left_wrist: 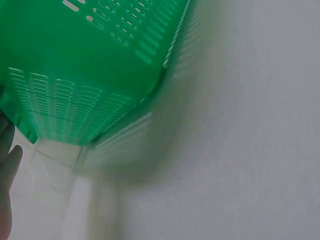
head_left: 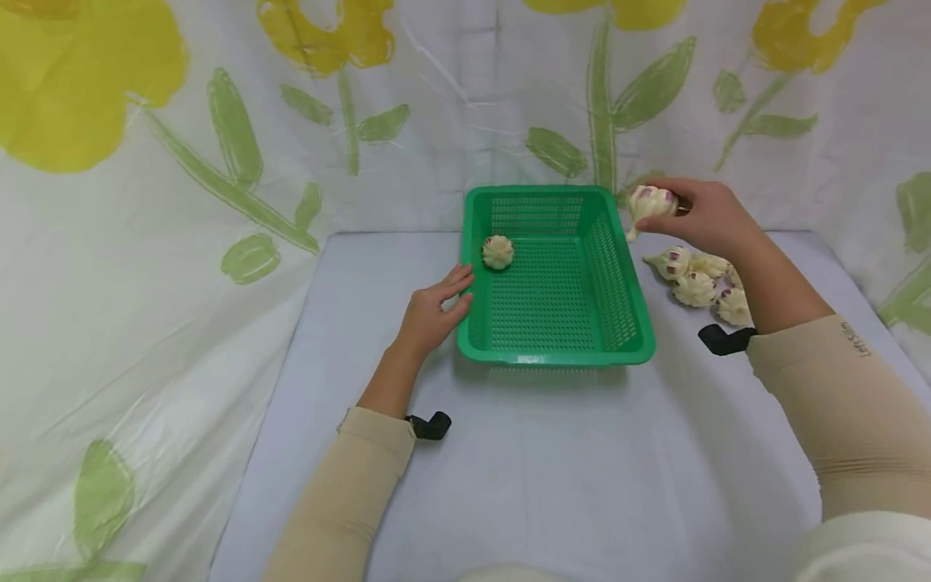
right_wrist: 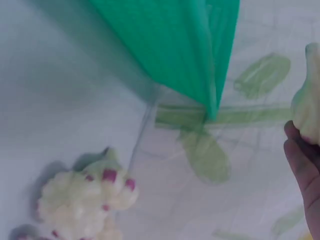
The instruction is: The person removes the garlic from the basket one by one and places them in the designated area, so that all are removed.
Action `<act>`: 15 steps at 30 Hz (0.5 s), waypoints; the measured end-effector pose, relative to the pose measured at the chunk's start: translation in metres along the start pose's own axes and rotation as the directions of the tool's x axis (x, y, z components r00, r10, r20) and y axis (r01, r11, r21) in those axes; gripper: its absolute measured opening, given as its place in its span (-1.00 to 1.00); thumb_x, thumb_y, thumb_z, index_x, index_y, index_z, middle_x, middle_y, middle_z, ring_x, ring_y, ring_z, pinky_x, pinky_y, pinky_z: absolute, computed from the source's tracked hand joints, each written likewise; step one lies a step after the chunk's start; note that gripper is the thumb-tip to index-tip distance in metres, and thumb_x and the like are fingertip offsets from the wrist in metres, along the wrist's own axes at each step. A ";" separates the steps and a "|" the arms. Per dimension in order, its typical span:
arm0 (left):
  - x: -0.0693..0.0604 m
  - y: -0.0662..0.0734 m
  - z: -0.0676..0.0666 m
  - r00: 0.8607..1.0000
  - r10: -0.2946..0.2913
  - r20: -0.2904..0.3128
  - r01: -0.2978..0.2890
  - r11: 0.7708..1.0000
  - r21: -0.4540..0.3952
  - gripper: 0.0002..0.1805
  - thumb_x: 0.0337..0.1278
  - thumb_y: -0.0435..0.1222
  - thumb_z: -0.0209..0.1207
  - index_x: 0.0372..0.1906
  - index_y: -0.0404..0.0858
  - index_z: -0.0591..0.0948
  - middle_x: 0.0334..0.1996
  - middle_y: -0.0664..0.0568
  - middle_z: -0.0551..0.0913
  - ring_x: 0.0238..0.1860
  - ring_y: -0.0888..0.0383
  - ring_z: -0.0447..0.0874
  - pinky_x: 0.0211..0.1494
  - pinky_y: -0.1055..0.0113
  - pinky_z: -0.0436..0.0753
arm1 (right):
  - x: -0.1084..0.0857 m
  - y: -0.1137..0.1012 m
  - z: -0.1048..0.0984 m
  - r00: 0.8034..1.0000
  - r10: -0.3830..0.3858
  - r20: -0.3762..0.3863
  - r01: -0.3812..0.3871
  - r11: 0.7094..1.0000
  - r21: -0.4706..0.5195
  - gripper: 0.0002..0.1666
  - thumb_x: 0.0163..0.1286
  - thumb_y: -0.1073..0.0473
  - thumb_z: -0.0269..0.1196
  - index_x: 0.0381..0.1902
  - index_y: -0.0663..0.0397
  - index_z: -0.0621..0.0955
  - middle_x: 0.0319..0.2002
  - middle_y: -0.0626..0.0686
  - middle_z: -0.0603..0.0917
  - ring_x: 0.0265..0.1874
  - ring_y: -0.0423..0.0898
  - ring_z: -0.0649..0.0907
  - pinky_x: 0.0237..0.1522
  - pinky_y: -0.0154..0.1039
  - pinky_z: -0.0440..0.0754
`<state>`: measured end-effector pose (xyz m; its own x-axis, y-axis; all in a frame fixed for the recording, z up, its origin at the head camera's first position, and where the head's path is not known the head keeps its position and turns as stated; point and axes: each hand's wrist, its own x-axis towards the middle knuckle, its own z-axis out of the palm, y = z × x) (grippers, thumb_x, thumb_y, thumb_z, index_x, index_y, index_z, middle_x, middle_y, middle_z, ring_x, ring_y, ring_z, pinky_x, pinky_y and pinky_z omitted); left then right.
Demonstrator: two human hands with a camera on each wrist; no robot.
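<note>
My right hand [head_left: 709,214] pinches a garlic bulb [head_left: 650,204], white with purple patches, in the air just beyond the right rim of a green plastic basket [head_left: 556,357]. In the right wrist view, part of that garlic bulb [right_wrist: 309,102] shows at the right edge above the fingers [right_wrist: 302,167]. My left hand [head_left: 427,317] rests its fairly straight fingers against the basket's left rim. Inside the basket, near its left wall, lies another garlic bulb [head_left: 498,252]. The left wrist view shows the basket's perforated side [left_wrist: 75,60] and only a bit of the left hand [left_wrist: 7,175].
Several garlic bulbs [head_left: 694,288] lie grouped on the white-covered table [head_left: 553,469], right of the basket and partly behind the right forearm. A flower-printed curtain [head_left: 451,121] hangs behind the table. Each wrist carries a small black device [head_left: 431,426].
</note>
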<state>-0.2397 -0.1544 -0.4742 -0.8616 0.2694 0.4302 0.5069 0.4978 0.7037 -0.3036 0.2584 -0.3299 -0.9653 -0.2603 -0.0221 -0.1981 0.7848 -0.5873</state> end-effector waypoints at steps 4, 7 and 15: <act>-0.001 -0.002 -0.001 1.000 0.000 -0.002 0.000 1.000 -0.012 -0.57 0.35 -0.22 0.15 0.24 -0.28 0.58 0.33 0.14 0.48 0.42 0.27 0.32 0.39 0.22 0.44 | -0.017 0.022 -0.005 0.994 0.095 -0.050 -0.093 0.994 0.051 -0.08 0.26 -0.32 0.28 0.51 -0.25 0.27 0.48 0.16 0.28 0.33 0.22 0.38 0.14 0.05 0.48; -0.001 -0.003 -0.001 1.000 0.007 -0.006 -0.008 1.000 -0.015 -0.58 0.35 -0.23 0.15 0.24 -0.29 0.58 0.33 0.13 0.49 0.42 0.26 0.32 0.39 0.20 0.44 | -0.030 0.042 -0.006 0.983 0.161 -0.093 -0.154 0.985 0.074 -0.10 0.24 -0.34 0.29 0.49 -0.35 0.29 0.45 0.14 0.34 0.33 0.12 0.39 -0.03 -0.34 0.49; -0.001 -0.006 0.001 0.999 0.030 -0.019 -0.031 0.999 -0.017 -0.59 0.36 -0.25 0.15 0.24 -0.29 0.58 0.33 0.11 0.49 0.42 0.26 0.32 0.38 0.21 0.45 | -0.069 0.098 -0.003 0.924 0.337 -0.180 -0.307 0.935 0.176 -0.07 0.23 -0.37 0.27 0.51 -0.46 0.21 0.47 0.06 0.28 0.37 0.00 0.32 0.10 -0.32 0.51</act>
<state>-0.2421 -0.1570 -0.4794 -0.8453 0.2683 0.4621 0.5334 0.4750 0.6999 -0.2569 0.3547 -0.3839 -0.9895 0.1249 -0.0731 0.1408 0.7149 -0.6849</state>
